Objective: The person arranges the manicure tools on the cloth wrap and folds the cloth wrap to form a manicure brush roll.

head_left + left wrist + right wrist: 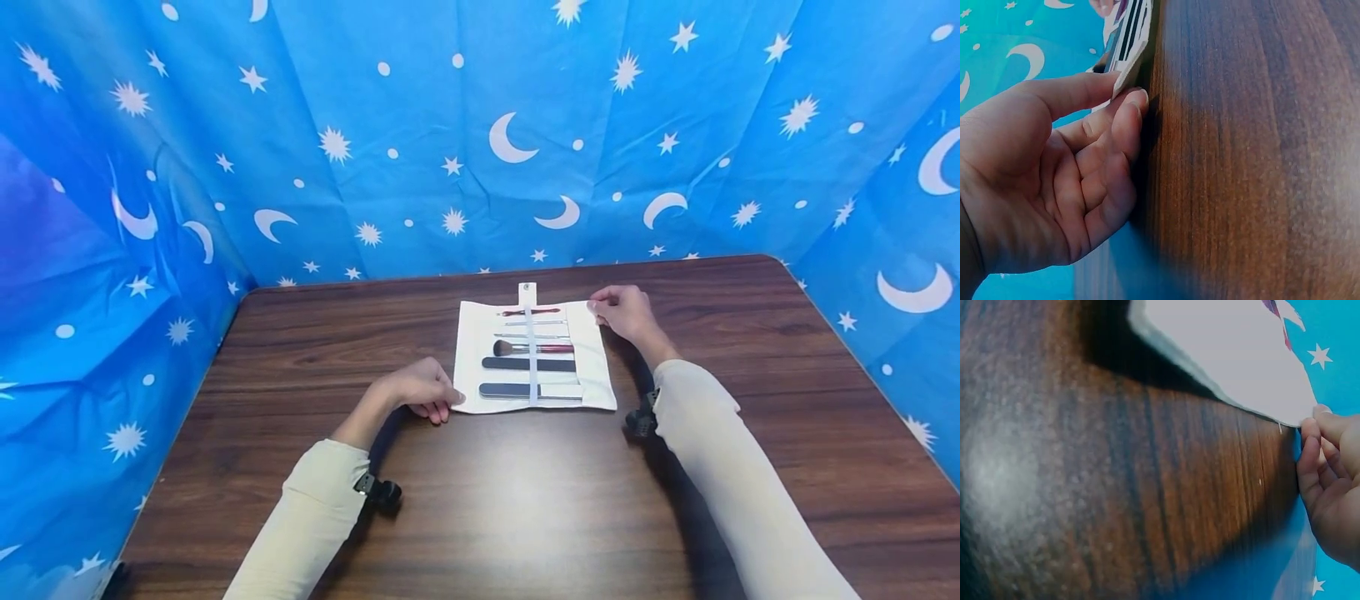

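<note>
A white roll-up tool case lies unfolded on the table, its snap tab pointing to the back. Under its pale elastic band sit a makeup brush, two dark nail files and several thin tools, one of them red. My left hand pinches the case's near left corner between thumb and fingers; in the left wrist view that corner is slightly raised. At the far right corner, my right hand pinches the edge, also seen in the right wrist view.
The dark wood-grain table extends around the case on every side. Behind it and at both sides hangs a blue cloth with white moons and stars. A small black camera is strapped at each wrist.
</note>
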`<state>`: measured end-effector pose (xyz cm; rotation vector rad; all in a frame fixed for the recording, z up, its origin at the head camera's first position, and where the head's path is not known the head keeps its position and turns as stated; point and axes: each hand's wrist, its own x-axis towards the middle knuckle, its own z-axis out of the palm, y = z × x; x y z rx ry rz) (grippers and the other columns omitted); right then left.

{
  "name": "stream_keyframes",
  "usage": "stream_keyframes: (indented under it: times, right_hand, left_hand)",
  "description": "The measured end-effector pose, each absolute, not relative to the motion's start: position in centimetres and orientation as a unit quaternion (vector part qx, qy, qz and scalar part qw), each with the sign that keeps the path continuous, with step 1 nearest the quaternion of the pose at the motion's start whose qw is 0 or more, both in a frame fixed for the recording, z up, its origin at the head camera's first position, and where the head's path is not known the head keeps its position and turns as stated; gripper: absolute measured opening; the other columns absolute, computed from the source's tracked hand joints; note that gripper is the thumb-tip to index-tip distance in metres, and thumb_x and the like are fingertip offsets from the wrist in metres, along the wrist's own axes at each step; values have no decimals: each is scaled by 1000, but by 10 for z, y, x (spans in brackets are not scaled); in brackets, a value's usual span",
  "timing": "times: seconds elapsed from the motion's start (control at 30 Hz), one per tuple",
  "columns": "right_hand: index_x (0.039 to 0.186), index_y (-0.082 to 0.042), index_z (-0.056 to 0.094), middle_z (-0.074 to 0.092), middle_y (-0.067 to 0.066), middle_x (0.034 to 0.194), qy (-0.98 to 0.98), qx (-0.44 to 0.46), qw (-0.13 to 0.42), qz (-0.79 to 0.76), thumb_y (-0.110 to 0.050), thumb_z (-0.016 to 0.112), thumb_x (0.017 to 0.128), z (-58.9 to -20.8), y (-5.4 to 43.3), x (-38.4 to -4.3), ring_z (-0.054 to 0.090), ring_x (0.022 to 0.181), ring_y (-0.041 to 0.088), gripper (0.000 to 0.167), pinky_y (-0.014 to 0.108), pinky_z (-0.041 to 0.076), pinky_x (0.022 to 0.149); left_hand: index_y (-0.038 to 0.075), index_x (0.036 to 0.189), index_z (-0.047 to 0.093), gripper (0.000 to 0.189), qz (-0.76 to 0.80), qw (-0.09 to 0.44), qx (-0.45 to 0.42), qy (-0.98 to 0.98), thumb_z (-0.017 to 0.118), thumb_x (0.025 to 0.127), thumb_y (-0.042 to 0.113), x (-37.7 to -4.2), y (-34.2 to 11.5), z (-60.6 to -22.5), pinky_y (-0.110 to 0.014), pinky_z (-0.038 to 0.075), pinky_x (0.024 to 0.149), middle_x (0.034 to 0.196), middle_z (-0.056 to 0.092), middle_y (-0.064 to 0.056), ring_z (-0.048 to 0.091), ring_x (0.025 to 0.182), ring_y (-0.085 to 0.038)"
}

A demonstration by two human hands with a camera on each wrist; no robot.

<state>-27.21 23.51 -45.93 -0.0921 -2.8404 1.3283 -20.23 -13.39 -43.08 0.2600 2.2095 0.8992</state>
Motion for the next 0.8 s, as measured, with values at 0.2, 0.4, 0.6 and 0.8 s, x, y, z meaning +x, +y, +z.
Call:
stream_keyframes:
  times: [0.2, 0.4, 0.6, 0.8]
  right_hand:
    - [121, 6, 67, 66, 27, 118, -947, 52, 26, 317, -11, 60, 100, -444, 228, -254, 66, 99, 38, 28, 48, 53, 87]
    - [102, 2, 76, 75, 17, 99, -929, 235, 18, 287, -2, 67, 93, -434, 216, -214, 71, 88, 29, 14, 44, 57, 79]
    - [96, -8, 79, 77, 4, 93, -916, 299, -14, 267, -7, 71, 93, -444, 223, -188, 71, 88, 17, 9, 38, 58, 80]
    - [109, -9, 78, 75, 5, 111, -926, 316, -26, 203, -26, 80, 87, -441, 233, -170, 69, 106, 23, 28, 46, 56, 94]
  left_hand:
    - [13, 67, 70, 32, 189, 204, 171, 945, 73, 93, 32, -190, -123, -417, -26, 43, 56, 57, 61, 4, 55, 53, -10]
    - [13, 101, 78, 20, 145, 64, 284, 946, 78, 89, 29, -181, -105, -414, -36, 56, 77, 93, 75, 0, 67, 83, -14]
    - [15, 118, 74, 36, 114, 76, 319, 938, 81, 85, 28, -181, -103, -424, -41, 55, 94, 118, 74, -1, 68, 108, -19]
    - [21, 131, 70, 46, 72, 87, 325, 939, 77, 87, 31, -182, -117, -432, -42, 53, 102, 136, 67, 1, 64, 125, -20]
